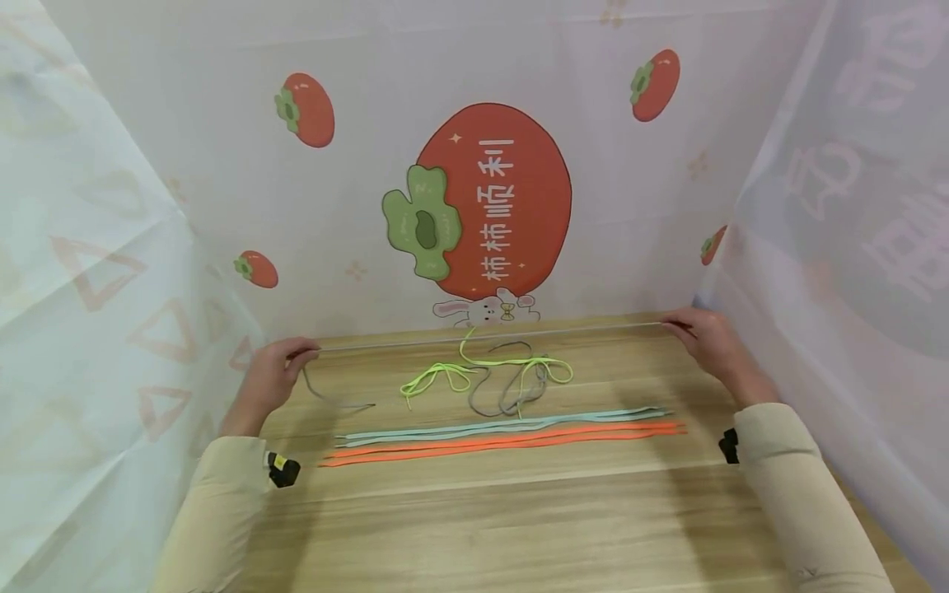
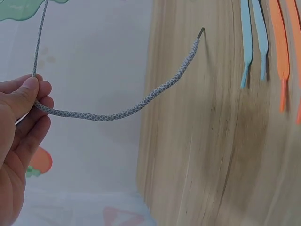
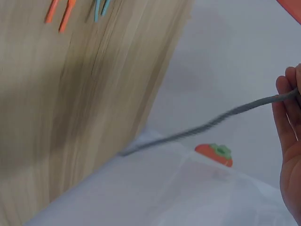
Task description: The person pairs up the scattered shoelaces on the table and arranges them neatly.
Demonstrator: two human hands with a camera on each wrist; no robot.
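Observation:
A grey patterned round shoelace [image 1: 489, 336] stretches nearly straight between both hands near the back of the table. My left hand [image 1: 280, 369] pinches it between thumb and fingers, and its loose end [image 2: 127, 112] with a dark tip curves off to the right in the left wrist view. My right hand [image 1: 704, 336] pinches the lace at the far side; the other loose end [image 3: 207, 126] hangs from it, slightly blurred. Under the stretched lace lie another grey lace [image 1: 511, 399] in loose loops and yellow-green laces [image 1: 437, 377] in small tangles.
Light blue flat laces [image 1: 474, 428] and orange flat laces [image 1: 511, 442] lie side by side, straight, across the wooden table [image 1: 504, 527]. White printed sheets wall the back and both sides, the back sheet [image 1: 356, 189] bearing persimmon pictures.

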